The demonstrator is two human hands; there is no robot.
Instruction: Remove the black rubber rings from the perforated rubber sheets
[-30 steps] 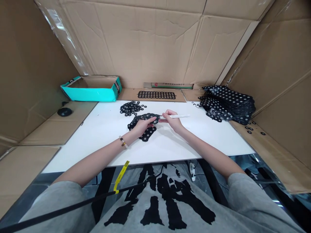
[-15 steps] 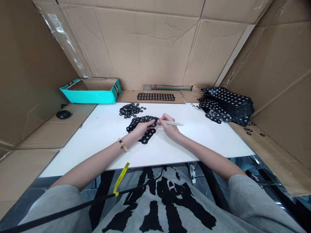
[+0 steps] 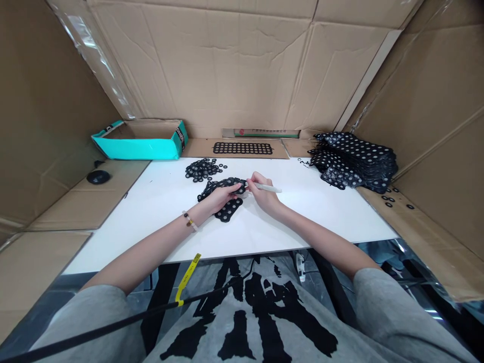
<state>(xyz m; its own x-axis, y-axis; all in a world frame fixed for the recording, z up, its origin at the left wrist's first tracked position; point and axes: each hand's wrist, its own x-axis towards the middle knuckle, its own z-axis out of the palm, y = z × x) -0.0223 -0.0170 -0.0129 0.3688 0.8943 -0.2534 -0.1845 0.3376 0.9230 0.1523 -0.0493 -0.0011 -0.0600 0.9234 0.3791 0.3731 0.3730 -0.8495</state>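
Black sheets dotted with light round spots (image 3: 229, 209) lie in a small heap at the middle of the white tabletop. My left hand (image 3: 222, 197) is closed on one of these dotted black sheets (image 3: 240, 188), thumb on top, and holds its right end up. My right hand (image 3: 264, 195) is closed around a slim white pen-like tool (image 3: 269, 188). The tool's front end is at the sheet's right edge, partly covered by my fingers. A pile of small black rings (image 3: 202, 170) is just beyond my left hand.
A turquoise-sided cardboard box (image 3: 139, 147) stands back left, near a round black object (image 3: 98, 177). A black perforated grid (image 3: 242, 148) lies at the back. Stacked dotted black sheets (image 3: 357, 159) are at right, with several loose rings (image 3: 388, 204) beside them. Cardboard walls (image 3: 227, 70) enclose the table.
My right hand and the white tool have shifted very slightly, the tool's rear end now a little further left. My left hand keeps its hold; the whole view has tilted slightly.
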